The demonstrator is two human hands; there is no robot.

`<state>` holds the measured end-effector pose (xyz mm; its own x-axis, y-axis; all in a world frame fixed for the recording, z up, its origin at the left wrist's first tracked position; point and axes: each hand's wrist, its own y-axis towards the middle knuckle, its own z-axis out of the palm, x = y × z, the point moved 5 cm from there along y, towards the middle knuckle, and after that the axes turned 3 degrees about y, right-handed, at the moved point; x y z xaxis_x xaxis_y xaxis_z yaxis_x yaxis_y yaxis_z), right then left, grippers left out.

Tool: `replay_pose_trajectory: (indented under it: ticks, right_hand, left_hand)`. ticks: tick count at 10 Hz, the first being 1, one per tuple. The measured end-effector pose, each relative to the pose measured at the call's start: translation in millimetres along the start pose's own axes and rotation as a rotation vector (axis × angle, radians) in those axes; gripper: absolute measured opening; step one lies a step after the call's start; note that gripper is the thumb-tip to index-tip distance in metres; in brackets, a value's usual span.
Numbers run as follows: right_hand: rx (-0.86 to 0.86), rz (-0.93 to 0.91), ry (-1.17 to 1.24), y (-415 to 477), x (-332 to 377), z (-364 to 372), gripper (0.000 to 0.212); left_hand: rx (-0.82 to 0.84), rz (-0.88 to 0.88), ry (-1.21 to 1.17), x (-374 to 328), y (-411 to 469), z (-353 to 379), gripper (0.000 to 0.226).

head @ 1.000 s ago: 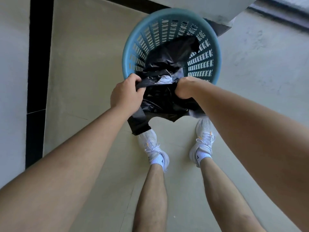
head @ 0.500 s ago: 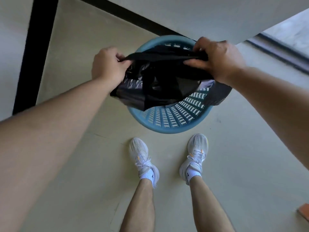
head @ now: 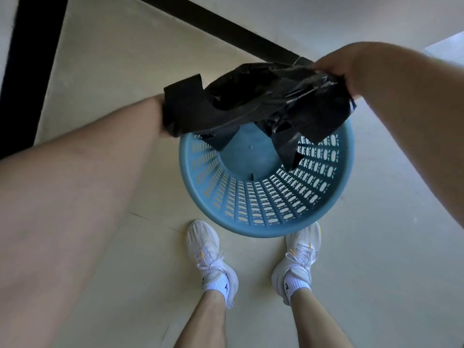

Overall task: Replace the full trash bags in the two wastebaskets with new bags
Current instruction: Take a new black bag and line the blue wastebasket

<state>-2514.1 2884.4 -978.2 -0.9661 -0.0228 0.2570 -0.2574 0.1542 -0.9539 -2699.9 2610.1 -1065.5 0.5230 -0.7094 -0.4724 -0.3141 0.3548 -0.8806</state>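
Note:
A round blue slatted wastebasket (head: 253, 209) stands on the floor just ahead of my feet, and its bare bottom shows. Above its far half a crumpled black trash bag (head: 263, 101) is stretched between my two hands. Loose corners of the bag hang down into the basket's mouth. My right hand (head: 335, 65) grips the bag's right edge, fingers curled over the plastic. My left hand (head: 157, 113) is almost wholly covered by the bag's left end, which it holds up; only the wrist shows.
My white shoes (head: 212, 257) stand right at the basket's near rim. A black baseboard strip (head: 226, 26) runs along the pale wall behind the basket, and another dark strip (head: 30, 59) runs down the left. Pale floor lies to either side.
The hands moved further apart, stretching the bag wider above the basket. The basket now shows lower in view, by my shoes, with its bottom uncovered. My left hand slipped out of sight under the bag.

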Motion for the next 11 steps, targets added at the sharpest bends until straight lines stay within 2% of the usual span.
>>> replay_pose_trajectory:
  ticks: [1, 2, 3, 4, 5, 6, 7, 8, 9, 10, 11]
  right_hand:
    - [0.052, 0.035, 0.461, -19.7, -7.9, 13.1, 0.039]
    - [0.003, -0.009, 0.624, -33.1, -7.1, 7.8, 0.027]
    - [-0.063, -0.035, 0.741, -63.2, -1.4, 5.3, 0.035]
    - [-0.4, -0.063, 0.647, -78.6, -1.2, -5.4, 0.061]
    - [-0.827, -0.14, 0.314, -92.8, -1.2, -13.0, 0.058]
    - [-0.769, -0.07, 0.135, -94.4, -8.2, 10.6, 0.061]
    - [-0.624, 0.065, 0.013, -91.0, -33.9, 41.0, 0.065]
    - [-0.594, 0.168, 0.2, -100.1, -64.3, 59.6, 0.062]
    - [-0.608, 0.125, 0.408, -106.4, -85.7, 74.5, 0.064]
    - [-0.651, 0.01, 0.449, -109.6, -94.4, 75.0, 0.061]
    - [-0.655, -0.02, 0.461, -102.0, -100.5, 66.9, 0.056]
  left_hand:
    - [-0.015, -0.073, -0.342, 8.3, -50.5, 18.4, 0.031]
    - [-0.074, -0.131, -0.535, 7.9, -84.9, 36.9, 0.025]
    - [-0.327, -0.153, -0.455, 7.4, -107.5, 31.7, 0.015]
    - [-0.577, -0.136, -0.415, -4.2, -128.7, 21.0, 0.035]
    - [-0.805, 0.033, -0.374, -32.8, -152.4, 15.6, 0.048]
    - [-0.776, 0.152, 0.047, -45.5, -169.6, 35.5, 0.057]
    - [-0.794, 0.1, 0.198, -15.1, -180.8, 59.1, 0.055]
    - [-0.849, -0.275, 0.09, 36.3, -202.2, 77.2, 0.078]
    - [-0.682, -0.567, -0.301, 81.6, -214.3, 102.8, 0.073]
    - [-0.516, -0.495, -0.482, 89.5, -210.5, 112.1, 0.041]
    - [-0.707, -0.376, -0.327, 83.3, -206.3, 97.7, 0.041]
